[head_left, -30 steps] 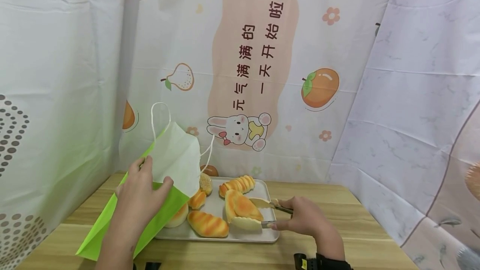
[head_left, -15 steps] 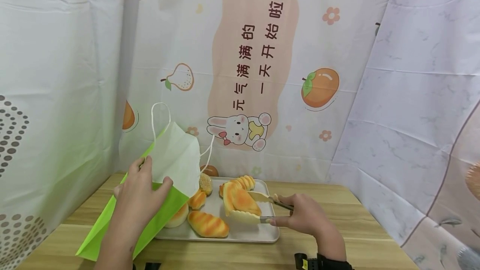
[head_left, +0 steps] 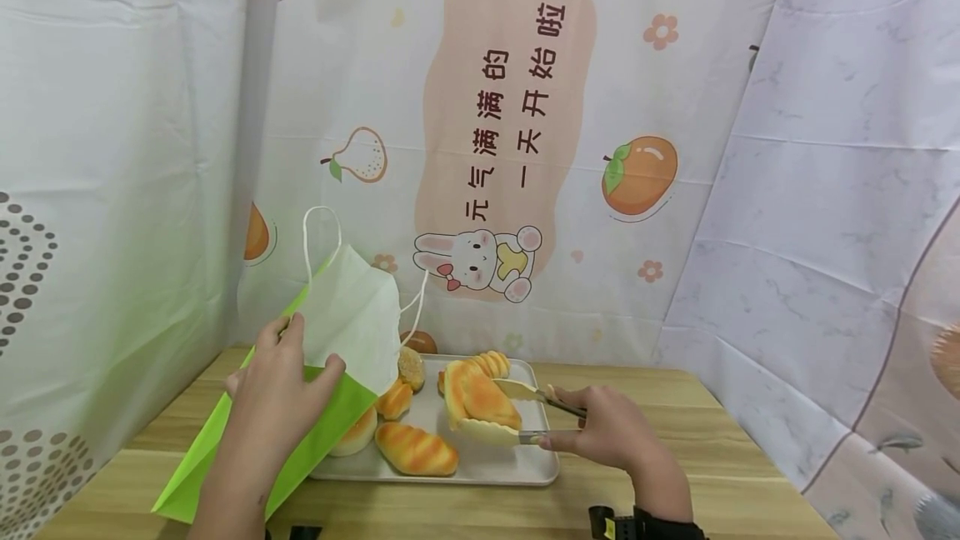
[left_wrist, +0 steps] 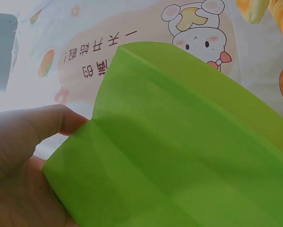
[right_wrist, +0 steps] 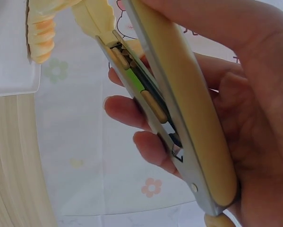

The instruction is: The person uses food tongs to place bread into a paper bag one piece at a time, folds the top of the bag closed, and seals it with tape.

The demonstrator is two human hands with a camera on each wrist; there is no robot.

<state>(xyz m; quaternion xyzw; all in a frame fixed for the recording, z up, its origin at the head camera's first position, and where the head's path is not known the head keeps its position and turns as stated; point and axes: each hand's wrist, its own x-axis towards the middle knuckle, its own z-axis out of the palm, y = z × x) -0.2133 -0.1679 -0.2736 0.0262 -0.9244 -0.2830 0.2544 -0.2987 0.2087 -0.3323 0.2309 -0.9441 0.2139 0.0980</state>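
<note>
My left hand (head_left: 273, 382) grips the edge of a bright green paper bag (head_left: 326, 419) with a white inside and white cord handles. The bag leans with its mouth toward the tray. In the left wrist view, thumb and fingers hold the bag's green side (left_wrist: 155, 142). My right hand (head_left: 611, 427) holds a pair of tongs (right_wrist: 184, 104) with metal arms and cream-coloured scalloped tips. Between those tips (head_left: 483, 433) is a golden folded bread (head_left: 491, 402), over the right half of the tray. Whether its underside touches the tray is hidden.
A pale tray (head_left: 517, 473) on the wooden table (head_left: 675, 440) bears a ridged oval bread (head_left: 416, 450), a spiral bread (head_left: 495, 363), a round bun (head_left: 356, 436) partly behind the bag, and smaller pieces (head_left: 395, 400). A printed curtain (head_left: 585, 307) hangs behind.
The tongs and the folded bread between them have shifted slightly up and left, now covering more of the spiral bread. My left hand and the bag look the same.
</note>
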